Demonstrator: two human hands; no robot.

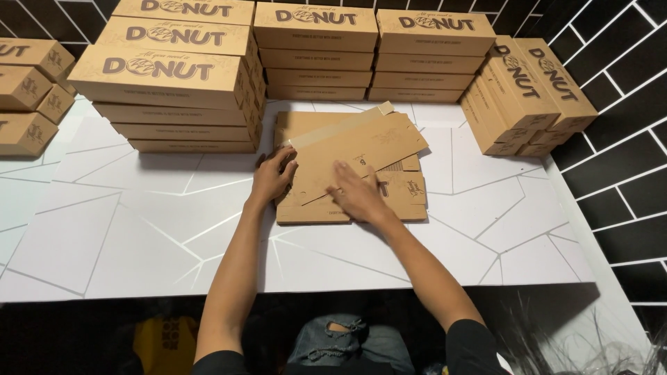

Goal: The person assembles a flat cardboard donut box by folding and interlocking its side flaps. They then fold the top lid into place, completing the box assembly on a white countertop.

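Flat, unfolded brown cardboard box blank (361, 149) on top of a short pile of like brown flat blanks (347, 208), at the middle of the white, line-patterned worktop (104, 229), somewhat toward the far edge; top blank askew to the pile, one long flap raised along its far side. Not yet folded into a box, by the look of it.

Left hand (272, 175) at the left end of the top blank, fingers curled over its edge in a light pinch. Right hand (358, 194) spread flat, palm down, pressing the near part of the same blank; nothing gripped.

Done, as far as can be judged: many closed, printed brown cardboard boxes. Tall left stack (174, 76) toward the far left of the worktop, two middle stacks (375, 55) along the far edge, a leaning row (528, 90) at the far right corner, a few smaller boxes (28, 90) at the left edge.

Left, seemingly: the blank in hand and the few blanks beneath it.
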